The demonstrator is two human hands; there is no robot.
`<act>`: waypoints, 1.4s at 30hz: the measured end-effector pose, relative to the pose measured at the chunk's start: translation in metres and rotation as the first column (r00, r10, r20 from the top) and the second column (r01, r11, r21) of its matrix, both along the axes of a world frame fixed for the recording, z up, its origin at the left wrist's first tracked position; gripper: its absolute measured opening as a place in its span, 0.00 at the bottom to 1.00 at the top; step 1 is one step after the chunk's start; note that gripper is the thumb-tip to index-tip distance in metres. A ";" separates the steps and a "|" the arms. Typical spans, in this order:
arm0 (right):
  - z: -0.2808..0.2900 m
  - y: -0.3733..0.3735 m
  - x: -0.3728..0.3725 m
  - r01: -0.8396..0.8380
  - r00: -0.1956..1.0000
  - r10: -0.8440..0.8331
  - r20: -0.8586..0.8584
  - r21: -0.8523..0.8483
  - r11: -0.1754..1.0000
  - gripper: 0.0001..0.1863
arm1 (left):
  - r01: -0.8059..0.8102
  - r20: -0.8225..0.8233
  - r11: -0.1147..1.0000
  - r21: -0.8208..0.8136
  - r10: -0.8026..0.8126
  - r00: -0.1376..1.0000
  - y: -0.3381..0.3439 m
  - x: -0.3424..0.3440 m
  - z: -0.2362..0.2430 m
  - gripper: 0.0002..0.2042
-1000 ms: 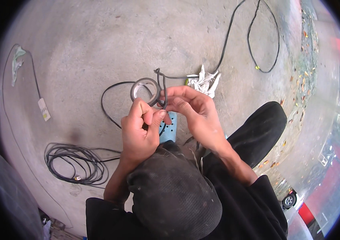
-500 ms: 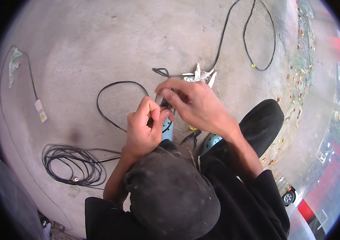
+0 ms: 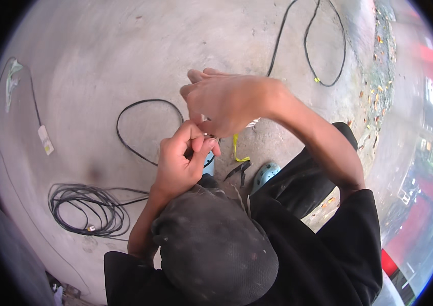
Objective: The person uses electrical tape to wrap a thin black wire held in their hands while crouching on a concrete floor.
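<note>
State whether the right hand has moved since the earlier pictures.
Yes: the right hand has moved toward the picture's top, judged against the coiled cable.

You can read no lettering or number around your left fingers (image 3: 190,134). Well to the left of them, the white block (image 3: 43,134) on its thin cord (image 3: 34,97) bears a yellowish patch (image 3: 48,148) too small to make out; well to their upper right, the yellow tag (image 3: 317,80) on the black cable (image 3: 344,47) shows nothing legible.
</note>
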State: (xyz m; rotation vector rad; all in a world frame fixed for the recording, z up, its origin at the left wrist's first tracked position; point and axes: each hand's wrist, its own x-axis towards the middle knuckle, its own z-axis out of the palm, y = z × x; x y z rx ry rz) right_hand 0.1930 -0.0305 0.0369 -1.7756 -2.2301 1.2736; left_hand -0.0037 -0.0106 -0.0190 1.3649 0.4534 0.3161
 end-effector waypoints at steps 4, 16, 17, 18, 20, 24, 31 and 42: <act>-0.006 0.007 0.004 -0.095 0.995 0.099 0.009 -0.217 0.971 0.09 | 0.005 -0.038 1.000 0.004 -0.005 0.999 0.000 0.000 0.000 0.14; -0.008 0.004 -0.008 -0.003 1.000 0.004 0.019 -0.091 0.996 0.08 | -0.042 -0.018 0.994 0.104 0.044 0.999 0.001 -0.003 -0.006 0.13; -0.006 0.000 -0.013 0.088 0.993 -0.087 0.084 -0.015 0.996 0.08 | -0.076 -0.013 0.982 0.172 0.079 0.997 0.001 -0.003 -0.007 0.13; -0.007 -0.004 -0.017 0.079 0.994 -0.077 0.082 -0.022 0.997 0.08 | -0.085 -0.016 0.983 0.165 0.089 0.996 0.001 -0.003 -0.008 0.13; -0.011 -0.011 -0.024 0.335 0.942 -0.336 0.006 0.063 0.940 0.07 | -0.129 -0.029 0.970 0.205 0.138 0.990 0.004 -0.005 -0.009 0.14; -0.012 -0.020 -0.029 0.555 0.818 -0.553 -0.159 -0.030 0.831 0.08 | -0.220 -0.010 0.955 0.198 0.227 0.974 0.003 -0.004 -0.009 0.16; -0.009 -0.028 -0.031 0.670 0.451 -0.680 -0.579 -0.285 0.686 0.17 | -0.243 -0.024 0.885 0.397 0.274 0.961 0.003 -0.002 -0.011 0.16; 0.024 -0.059 -0.032 0.766 0.282 -0.776 -0.564 -0.355 0.536 0.16 | -0.223 -0.220 0.956 -0.190 0.180 0.959 0.011 0.004 -0.003 0.09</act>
